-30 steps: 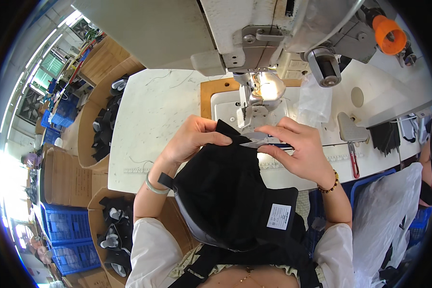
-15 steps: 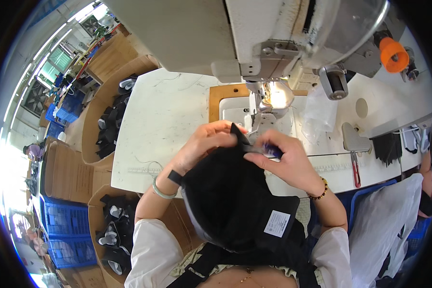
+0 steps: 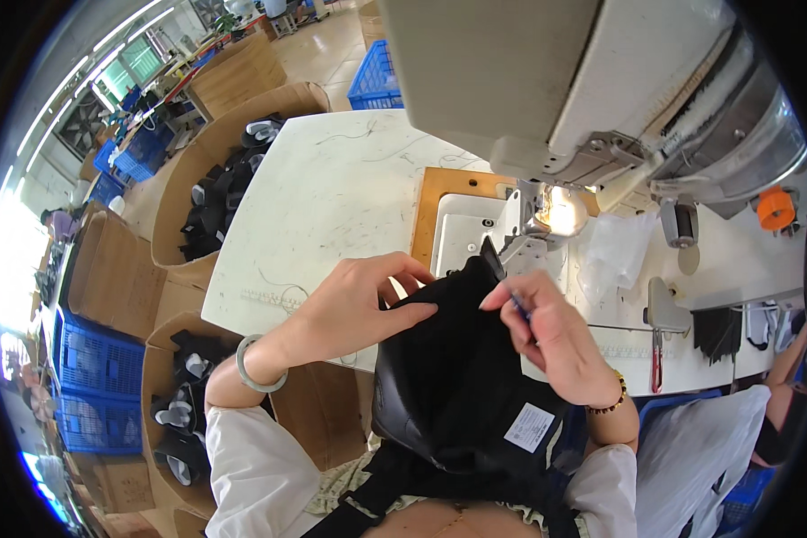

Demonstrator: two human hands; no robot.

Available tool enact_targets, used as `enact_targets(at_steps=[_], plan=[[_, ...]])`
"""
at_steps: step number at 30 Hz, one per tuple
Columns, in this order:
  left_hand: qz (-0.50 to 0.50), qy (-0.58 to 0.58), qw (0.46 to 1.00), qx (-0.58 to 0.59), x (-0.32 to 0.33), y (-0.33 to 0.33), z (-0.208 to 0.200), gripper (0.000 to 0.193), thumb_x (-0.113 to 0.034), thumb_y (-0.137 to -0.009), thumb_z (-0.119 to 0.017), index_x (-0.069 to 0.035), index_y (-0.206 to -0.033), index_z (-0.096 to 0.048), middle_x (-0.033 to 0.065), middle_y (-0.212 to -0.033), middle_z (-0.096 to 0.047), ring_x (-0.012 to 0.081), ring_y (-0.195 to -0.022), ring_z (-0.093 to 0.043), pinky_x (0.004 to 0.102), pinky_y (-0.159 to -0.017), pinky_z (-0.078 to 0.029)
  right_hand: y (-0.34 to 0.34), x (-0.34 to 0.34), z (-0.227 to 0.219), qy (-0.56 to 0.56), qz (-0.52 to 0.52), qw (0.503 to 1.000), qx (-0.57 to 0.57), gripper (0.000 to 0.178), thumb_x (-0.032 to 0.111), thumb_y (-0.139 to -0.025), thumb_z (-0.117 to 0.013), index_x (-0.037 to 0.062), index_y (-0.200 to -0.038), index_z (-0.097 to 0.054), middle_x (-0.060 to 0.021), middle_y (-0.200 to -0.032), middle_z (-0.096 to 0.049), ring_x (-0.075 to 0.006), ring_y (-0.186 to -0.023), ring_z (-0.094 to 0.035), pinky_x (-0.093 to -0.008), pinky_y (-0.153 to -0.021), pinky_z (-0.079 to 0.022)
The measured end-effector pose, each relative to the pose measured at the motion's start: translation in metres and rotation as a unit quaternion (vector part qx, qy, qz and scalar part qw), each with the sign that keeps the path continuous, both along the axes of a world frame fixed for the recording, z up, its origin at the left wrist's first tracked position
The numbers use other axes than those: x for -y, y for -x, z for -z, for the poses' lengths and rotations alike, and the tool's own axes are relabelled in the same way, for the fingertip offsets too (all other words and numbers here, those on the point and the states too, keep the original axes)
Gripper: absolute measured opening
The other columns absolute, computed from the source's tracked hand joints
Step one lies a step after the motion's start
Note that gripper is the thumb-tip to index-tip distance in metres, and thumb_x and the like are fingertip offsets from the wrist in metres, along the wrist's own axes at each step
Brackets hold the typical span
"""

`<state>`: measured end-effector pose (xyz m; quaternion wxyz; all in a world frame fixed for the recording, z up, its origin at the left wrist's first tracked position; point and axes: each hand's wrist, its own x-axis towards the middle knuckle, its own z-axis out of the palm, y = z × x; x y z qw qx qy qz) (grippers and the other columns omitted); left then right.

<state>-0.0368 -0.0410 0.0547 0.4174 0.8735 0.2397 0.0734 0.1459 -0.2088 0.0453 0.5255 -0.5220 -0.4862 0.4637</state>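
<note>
A black fabric piece (image 3: 439, 359), bag-like, with a smooth leathery side and a white label (image 3: 529, 427), lies across my lap and reaches up to the table's front edge. My left hand (image 3: 359, 300) grips its upper left edge between thumb and fingers. A narrow dark tip (image 3: 490, 255) sticks up from its top, close to the sewing machine's needle area. My right hand (image 3: 551, 336) is closed round small snips (image 3: 522, 312) with a blue-purple handle, beside the upper right edge. Fingers hide most of the snips, and their blades cannot be made out.
The sewing machine (image 3: 502, 81) hangs over the white table (image 3: 314, 197), its lamp lit. A clear plastic bag (image 3: 611, 255) and a red-handled tool (image 3: 656, 359) lie right. Cardboard boxes (image 3: 175, 238) of black pieces and blue crates (image 3: 99, 386) stand left. Another person's arm (image 3: 785, 368) shows far right.
My view has shifted, so the machine sits further right. My left hand has moved down and left along the fabric's edge. My right hand has drawn slightly down and right with the snips.
</note>
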Motion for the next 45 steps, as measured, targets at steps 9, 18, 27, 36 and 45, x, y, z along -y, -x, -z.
enact_targets(at_steps=[9, 18, 27, 36, 45], plan=[[-0.049, 0.256, 0.959, 0.107, -0.017, 0.003, 0.032, 0.022, -0.007, -0.083, -0.066, 0.004, -0.102, -0.064, 0.0054, -0.087, -0.067, 0.0059, -0.073, -0.06, 0.0191, -0.064, -0.046, 0.002, -0.032, 0.049, -0.19, 0.142, 0.882, 0.408, 0.041, 0.022, -0.081, -0.071, 0.0068, -0.114, -0.05, -0.0058, -0.083, -0.054, -0.0163, -0.065, -0.06, -0.0289, -0.049, -0.045], [-0.025, 0.342, 0.929, 0.143, -0.03, 0.004, 0.048, 0.024, -0.004, -0.083, -0.065, 0.005, -0.105, -0.064, 0.0059, -0.089, -0.066, 0.008, -0.081, -0.061, 0.0193, -0.071, -0.047, 0.007, -0.044, 0.057, -0.226, 0.119, 0.806, 0.535, 0.053, 0.015, -0.074, -0.077, 0.0059, -0.118, -0.049, -0.0067, -0.086, -0.06, -0.0196, -0.061, -0.061, -0.0301, -0.043, -0.042], [0.008, 0.349, 0.925, 0.152, -0.038, 0.006, 0.056, 0.023, -0.002, -0.081, -0.064, 0.006, -0.103, -0.064, 0.0059, -0.089, -0.065, 0.0087, -0.083, -0.059, 0.0204, -0.073, -0.046, 0.011, -0.048, 0.056, -0.246, 0.126, 0.801, 0.531, 0.049, 0.014, -0.075, -0.075, 0.0057, -0.117, -0.051, -0.0072, -0.085, -0.062, -0.0217, -0.06, -0.061, -0.0303, -0.043, -0.043], [-0.047, 0.384, 0.907, 0.164, -0.039, 0.005, 0.063, 0.023, -0.004, -0.08, -0.062, 0.007, -0.1, -0.066, 0.0074, -0.085, -0.067, 0.0091, -0.079, -0.06, 0.0202, -0.072, -0.046, 0.006, -0.058, 0.064, -0.193, 0.232, 0.892, 0.336, 0.03, 0.018, -0.084, -0.068, 0.0045, -0.107, -0.054, -0.0077, -0.079, -0.059, -0.0172, -0.06, -0.057, -0.0282, -0.052, -0.045], [-0.089, 0.413, 0.891, 0.167, -0.047, 0.002, 0.073, 0.024, -0.006, -0.079, -0.063, 0.008, -0.098, -0.067, 0.0091, -0.087, -0.068, 0.01, -0.079, -0.061, 0.0212, -0.073, -0.046, -0.002, -0.051, 0.069, -0.179, 0.207, 0.949, 0.153, 0.033, 0.01, -0.087, -0.064, 0.0022, -0.115, -0.05, -0.008, -0.096, -0.056, -0.012, -0.08, -0.058, -0.0244, -0.071, -0.046]])
